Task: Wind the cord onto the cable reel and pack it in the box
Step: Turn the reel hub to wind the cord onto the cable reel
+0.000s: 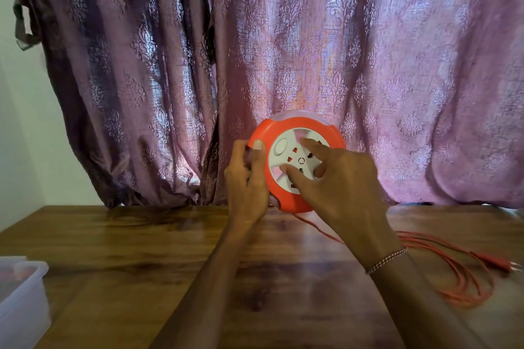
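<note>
A round orange cable reel (317, 127) with a white socket face stands tilted up off the wooden table (113, 249), facing me. My left hand (246, 178) grips its left rim, thumb on the front. My right hand (337, 178) lies spread on the white face, fingertips pressing into it. An orange cord (459, 272) runs from under the reel and lies in loose loops on the table at the right, ending in a plug (507, 263).
A translucent plastic box (25, 295) sits at the table's left front edge. A purple patterned curtain (170, 65) hangs just behind the table's far edge. A pale wall shows at far left.
</note>
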`<state>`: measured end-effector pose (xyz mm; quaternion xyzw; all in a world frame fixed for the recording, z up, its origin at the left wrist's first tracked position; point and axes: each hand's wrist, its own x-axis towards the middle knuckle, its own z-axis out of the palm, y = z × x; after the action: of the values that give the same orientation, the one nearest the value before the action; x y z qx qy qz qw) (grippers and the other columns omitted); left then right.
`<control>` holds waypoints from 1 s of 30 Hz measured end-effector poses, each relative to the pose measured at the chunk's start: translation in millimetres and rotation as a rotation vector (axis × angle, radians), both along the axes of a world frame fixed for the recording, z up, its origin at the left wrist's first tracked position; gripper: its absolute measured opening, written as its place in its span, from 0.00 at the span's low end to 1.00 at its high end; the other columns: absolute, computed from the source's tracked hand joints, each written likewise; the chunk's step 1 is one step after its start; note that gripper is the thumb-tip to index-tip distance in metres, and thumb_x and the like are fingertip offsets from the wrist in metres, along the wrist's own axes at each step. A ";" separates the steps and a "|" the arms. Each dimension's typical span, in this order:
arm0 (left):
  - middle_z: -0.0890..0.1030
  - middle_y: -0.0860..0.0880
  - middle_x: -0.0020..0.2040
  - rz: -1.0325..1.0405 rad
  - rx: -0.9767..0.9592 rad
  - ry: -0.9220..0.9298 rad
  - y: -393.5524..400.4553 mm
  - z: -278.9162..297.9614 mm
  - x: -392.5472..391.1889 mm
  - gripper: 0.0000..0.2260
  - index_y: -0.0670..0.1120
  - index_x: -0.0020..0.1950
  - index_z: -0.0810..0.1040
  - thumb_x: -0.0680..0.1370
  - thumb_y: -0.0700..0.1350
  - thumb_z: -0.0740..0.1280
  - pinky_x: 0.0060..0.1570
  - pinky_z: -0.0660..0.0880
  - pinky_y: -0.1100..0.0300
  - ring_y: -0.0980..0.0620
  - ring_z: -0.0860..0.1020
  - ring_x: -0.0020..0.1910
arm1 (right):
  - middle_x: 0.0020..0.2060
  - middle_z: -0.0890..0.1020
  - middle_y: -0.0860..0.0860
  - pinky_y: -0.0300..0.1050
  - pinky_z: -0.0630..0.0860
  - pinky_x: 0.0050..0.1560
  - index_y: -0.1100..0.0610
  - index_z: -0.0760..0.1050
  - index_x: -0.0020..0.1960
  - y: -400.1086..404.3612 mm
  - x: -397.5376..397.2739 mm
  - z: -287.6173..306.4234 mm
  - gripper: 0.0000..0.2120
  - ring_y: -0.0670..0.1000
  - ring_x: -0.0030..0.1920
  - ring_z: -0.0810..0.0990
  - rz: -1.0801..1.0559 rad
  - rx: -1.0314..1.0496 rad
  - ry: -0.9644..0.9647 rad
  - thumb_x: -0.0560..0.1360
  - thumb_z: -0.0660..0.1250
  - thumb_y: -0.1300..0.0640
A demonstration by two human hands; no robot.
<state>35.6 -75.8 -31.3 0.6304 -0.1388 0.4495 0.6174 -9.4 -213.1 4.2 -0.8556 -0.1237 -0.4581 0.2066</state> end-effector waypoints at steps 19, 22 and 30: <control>0.82 0.54 0.38 -0.021 0.008 0.007 -0.1 -0.9 1.5 0.15 0.43 0.47 0.74 0.83 0.53 0.59 0.34 0.73 0.64 0.62 0.76 0.34 | 0.59 0.77 0.54 0.57 0.75 0.49 0.39 0.83 0.53 -6.8 -11.6 9.0 0.27 0.61 0.56 0.73 0.134 -0.275 0.010 0.65 0.50 0.39; 0.77 0.53 0.32 -0.008 0.017 -0.007 -2.2 -0.6 -0.3 0.17 0.44 0.45 0.73 0.82 0.58 0.59 0.32 0.70 0.62 0.60 0.73 0.31 | 0.55 0.76 0.55 0.54 0.76 0.48 0.36 0.79 0.58 -7.5 -7.3 3.7 0.23 0.59 0.54 0.74 0.070 -0.240 -0.007 0.66 0.56 0.45; 0.77 0.42 0.35 -0.003 0.005 -0.010 -2.1 -0.3 0.2 0.19 0.41 0.45 0.72 0.81 0.58 0.59 0.34 0.70 0.54 0.58 0.71 0.32 | 0.41 0.84 0.47 0.48 0.78 0.40 0.34 0.70 0.67 -6.2 2.5 -3.6 0.30 0.56 0.44 0.82 -0.119 -0.059 -0.017 0.67 0.62 0.28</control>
<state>35.7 -78.0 -31.6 0.6296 -0.1442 0.4515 0.6156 -6.9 -219.3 0.6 -0.8633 -0.0877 -0.4730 0.1526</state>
